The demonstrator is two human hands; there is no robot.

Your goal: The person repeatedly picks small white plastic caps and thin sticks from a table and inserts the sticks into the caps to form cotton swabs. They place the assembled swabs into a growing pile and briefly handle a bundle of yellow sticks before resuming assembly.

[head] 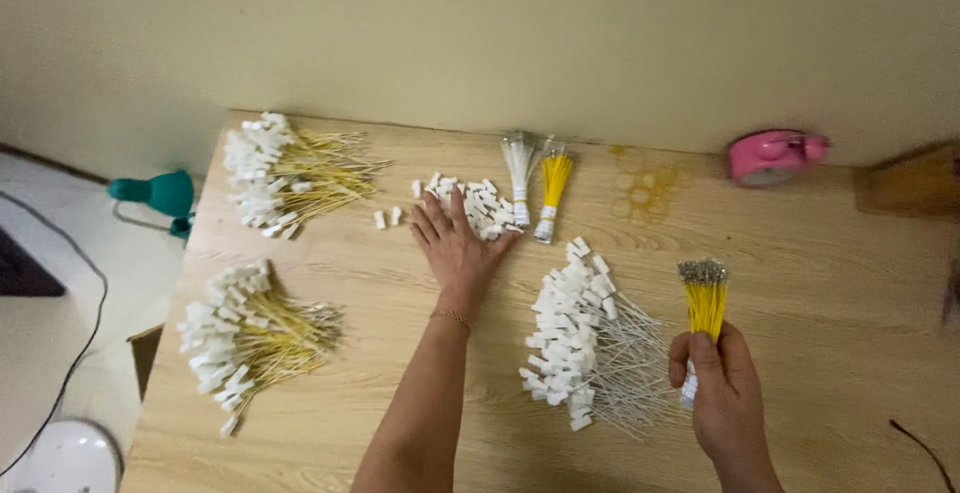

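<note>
On the wooden worktop (800, 283), the left hand (455, 243) lies spread flat on loose white connectors (470, 203) while the right hand (725, 393), its grip clamped on a yellow wire bundle (705, 303), looks set for pairing wire to connector, which needs one picked up.

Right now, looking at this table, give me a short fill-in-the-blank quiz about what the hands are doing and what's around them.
1. The right hand grips a bundle of ____ wires.
2. The left hand lies flat, fingers on a loose heap of small ____ connectors.
3. The round object at the table's far edge is ____.

Missing words: yellow; white; pink
</note>
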